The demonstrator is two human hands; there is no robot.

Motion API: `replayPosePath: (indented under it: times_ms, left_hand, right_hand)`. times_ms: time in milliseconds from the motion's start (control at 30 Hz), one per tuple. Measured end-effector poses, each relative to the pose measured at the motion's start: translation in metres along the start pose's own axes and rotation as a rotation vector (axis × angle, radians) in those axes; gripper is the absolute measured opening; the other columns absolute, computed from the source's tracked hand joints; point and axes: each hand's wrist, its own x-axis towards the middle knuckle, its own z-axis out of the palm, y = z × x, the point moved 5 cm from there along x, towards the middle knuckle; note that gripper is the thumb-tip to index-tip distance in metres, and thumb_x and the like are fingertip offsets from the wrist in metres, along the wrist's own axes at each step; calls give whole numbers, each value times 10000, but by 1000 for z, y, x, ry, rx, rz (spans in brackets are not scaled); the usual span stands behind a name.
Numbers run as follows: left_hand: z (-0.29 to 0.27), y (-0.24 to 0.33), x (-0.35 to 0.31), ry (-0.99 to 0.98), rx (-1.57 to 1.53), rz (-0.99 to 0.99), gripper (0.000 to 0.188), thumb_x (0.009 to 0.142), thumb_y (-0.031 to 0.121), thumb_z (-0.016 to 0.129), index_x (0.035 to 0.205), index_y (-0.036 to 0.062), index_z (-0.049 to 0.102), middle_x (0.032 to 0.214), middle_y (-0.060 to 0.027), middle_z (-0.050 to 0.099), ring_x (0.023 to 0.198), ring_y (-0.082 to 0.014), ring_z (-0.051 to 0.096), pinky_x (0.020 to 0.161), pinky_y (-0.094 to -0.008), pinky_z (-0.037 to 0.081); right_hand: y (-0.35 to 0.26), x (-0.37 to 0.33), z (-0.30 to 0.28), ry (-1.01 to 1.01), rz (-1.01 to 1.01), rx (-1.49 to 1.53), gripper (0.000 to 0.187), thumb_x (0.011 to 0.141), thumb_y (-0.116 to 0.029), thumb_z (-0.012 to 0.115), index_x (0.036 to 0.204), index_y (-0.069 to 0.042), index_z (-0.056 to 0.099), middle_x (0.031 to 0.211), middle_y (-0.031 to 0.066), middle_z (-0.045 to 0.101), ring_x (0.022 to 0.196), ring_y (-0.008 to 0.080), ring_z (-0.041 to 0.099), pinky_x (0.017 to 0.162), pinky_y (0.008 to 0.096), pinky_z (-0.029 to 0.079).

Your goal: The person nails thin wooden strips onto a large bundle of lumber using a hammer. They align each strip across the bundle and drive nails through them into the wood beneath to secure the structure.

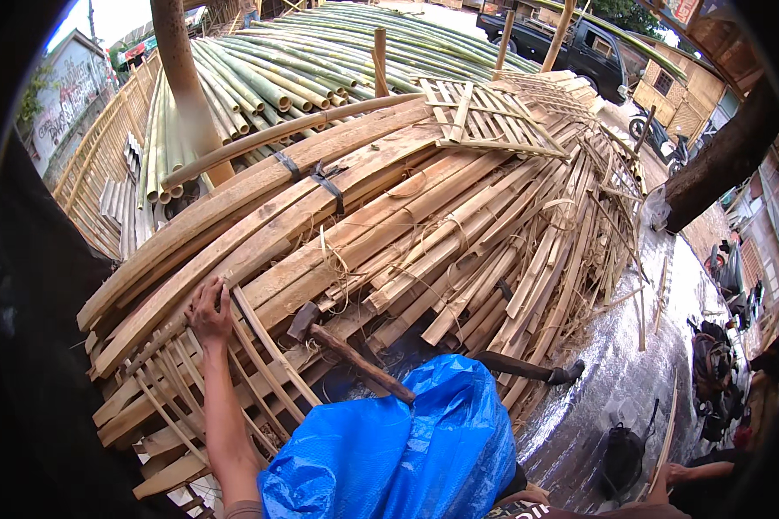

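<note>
My left hand (pixel 209 313) reaches up from the lower left. Its bent, slightly spread fingers rest on a long wooden plank (pixel 260 253), at the upper end of a panel of thin pale strips (pixel 255 339). I see nothing held in it. To its right lies a hammer (pixel 355 356) with a dark head and a rough wooden handle, whose lower end meets a crumpled blue plastic sheet (pixel 389 445) in front of me. A dark rod (pixel 521 367) with a black knobbed end sticks out beyond the sheet. My right hand does not show.
Stacked split bamboo and planks (pixel 459 225) fill the middle, with a slatted panel (pixel 485 118) on top. Green bamboo poles (pixel 260 82) lie behind. Posts stand left and right. A silvery sheet (pixel 571 432), a black bag (pixel 621 458) and another person's arm (pixel 701 472) are right.
</note>
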Motion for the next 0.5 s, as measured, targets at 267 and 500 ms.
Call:
replayPosePath:
  times_ms: [267, 500]
  left_hand:
    - [-2, 3, 1, 10, -8, 3, 255, 943, 294, 587, 1146, 197, 705, 1267, 31, 653, 1228, -203, 553, 1047, -411, 327]
    - [-4, 4, 1, -9, -9, -19, 258, 951, 289, 579, 1145, 179, 708, 1272, 22, 652, 1232, -212, 550, 1056, -415, 325]
  right_hand:
    - [3, -3, 9, -9, 8, -39, 137, 826, -151, 619, 807, -16, 614, 820, 151, 611, 760, 293, 590, 688, 382, 466]
    - [12, -3, 13, -11, 12, -30, 154, 810, -162, 639, 808, -8, 630, 837, 170, 633, 789, 317, 612, 717, 401, 483]
